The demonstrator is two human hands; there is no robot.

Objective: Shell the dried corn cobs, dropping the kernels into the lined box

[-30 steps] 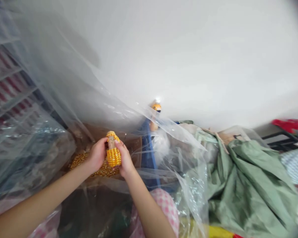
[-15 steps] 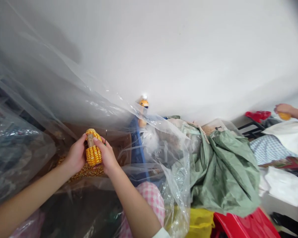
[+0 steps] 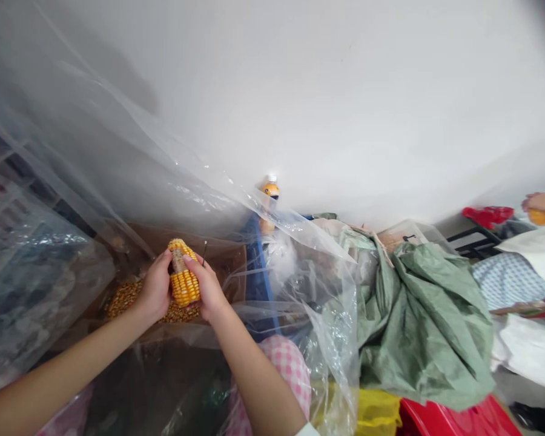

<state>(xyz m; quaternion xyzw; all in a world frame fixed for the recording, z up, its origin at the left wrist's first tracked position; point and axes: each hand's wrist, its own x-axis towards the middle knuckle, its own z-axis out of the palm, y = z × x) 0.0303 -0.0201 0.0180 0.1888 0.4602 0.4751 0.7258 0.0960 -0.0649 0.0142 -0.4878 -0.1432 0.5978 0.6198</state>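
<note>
My left hand (image 3: 154, 287) and my right hand (image 3: 208, 287) grip a yellow ear of dried corn (image 3: 184, 280) between them. A bare strip of cob runs down its upper part, where kernels are gone. A thin dark pin (image 3: 204, 252) sticks up beside my right fingers, and I cannot tell if they hold it. Under my hands, loose corn kernels (image 3: 127, 298) lie in a heap inside a cardboard box (image 3: 222, 257). At the far right, a co-worker's hand (image 3: 541, 203) holds a piece of yellow corn (image 3: 539, 217).
A clear plastic sheet (image 3: 118, 181) hangs over the left side and front of the box. To the right lie a crumpled green woven sack (image 3: 427, 321), a blue crate edge (image 3: 257, 284) and a bottle (image 3: 270, 191). A red stool (image 3: 454, 421) and yellow bag (image 3: 376, 415) sit low.
My head has turned, so the scene sits differently and the co-worker's hand and red stool show. My hands remain on the ear of corn, turned slightly, with the pin showing beside my right fingers.
</note>
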